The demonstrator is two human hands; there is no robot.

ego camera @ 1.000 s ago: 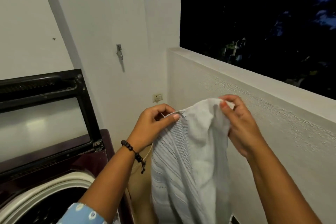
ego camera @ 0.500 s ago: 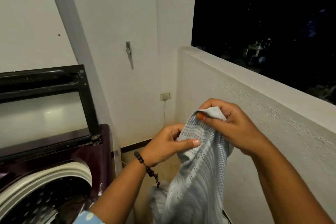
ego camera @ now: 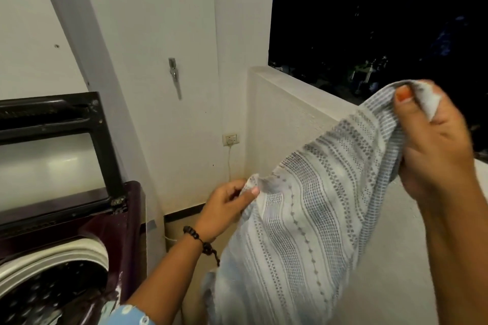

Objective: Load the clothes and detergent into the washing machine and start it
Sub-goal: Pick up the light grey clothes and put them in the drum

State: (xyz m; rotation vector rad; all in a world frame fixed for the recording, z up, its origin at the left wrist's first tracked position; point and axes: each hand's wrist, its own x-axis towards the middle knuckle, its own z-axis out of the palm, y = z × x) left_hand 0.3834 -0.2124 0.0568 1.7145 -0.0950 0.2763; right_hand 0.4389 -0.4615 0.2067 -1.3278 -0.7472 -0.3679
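Note:
A white garment with grey woven stripes (ego camera: 303, 219) hangs spread between both hands, to the right of the washing machine. My left hand (ego camera: 224, 208) pinches its lower left edge. Higher up at the right, my right hand (ego camera: 433, 150) grips another edge. The maroon top-loading washing machine (ego camera: 126, 219) stands at the lower left with its dark lid (ego camera: 52, 145) raised against the wall. Its drum (ego camera: 47, 293) is open, and dark contents inside are blurred. No detergent is in view.
A white wall stands behind the machine, with a tap (ego camera: 173, 68) and a power socket (ego camera: 230, 138) with a cord. A low white parapet (ego camera: 303, 92) runs along the right, with dark trees beyond. A narrow strip of floor (ego camera: 182, 227) lies between machine and parapet.
My hands have drawn apart, the right one up and to the right, the left one down. The garment, bunched between them before, is now stretched out wide.

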